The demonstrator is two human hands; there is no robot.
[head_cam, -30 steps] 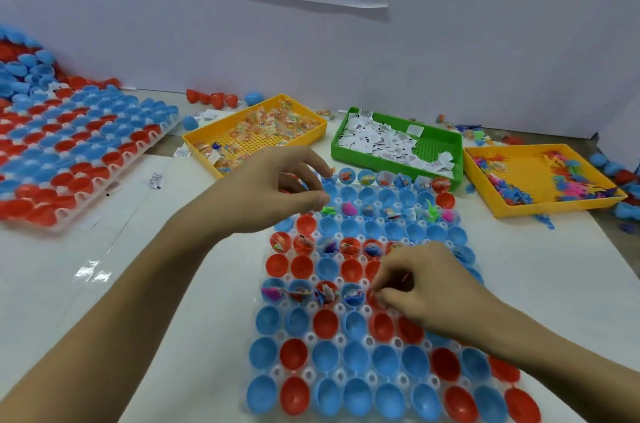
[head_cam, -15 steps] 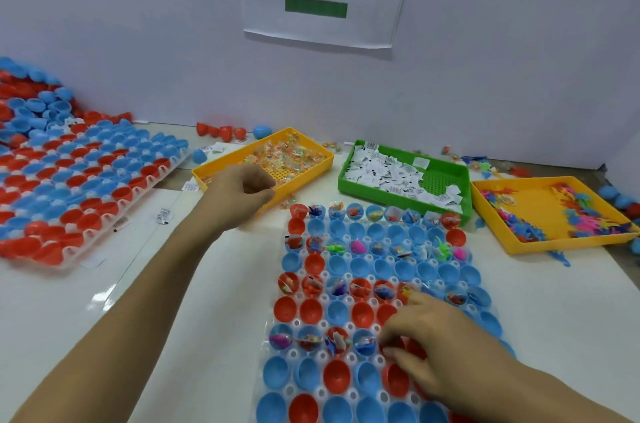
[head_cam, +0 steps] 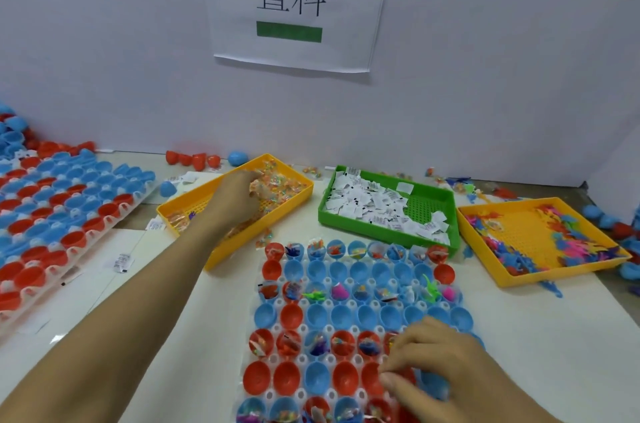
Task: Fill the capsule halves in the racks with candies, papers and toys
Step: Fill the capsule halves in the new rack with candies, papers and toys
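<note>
Capsule halves (head_cam: 341,317), red and blue, sit in the clear rack (head_cam: 349,325) on the table in front of the person, with alternate rows holding candies, papers and toys and the rows between them bare. Half a second ago the left hand (head_cam: 239,195) was just short of the yellow candy tray (head_cam: 194,206); now it reaches into it, fingers curled into the candies (head_cam: 280,185), though I cannot tell whether it grips any. Over the rack's near right part, the right hand (head_cam: 433,363) has stayed, fingers curled, pinching something too small to make out.

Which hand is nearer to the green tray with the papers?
The left hand, though not by much. It is in the yellow candy tray, left of the green tray. The right hand is over the rack, nearer the camera.
</note>
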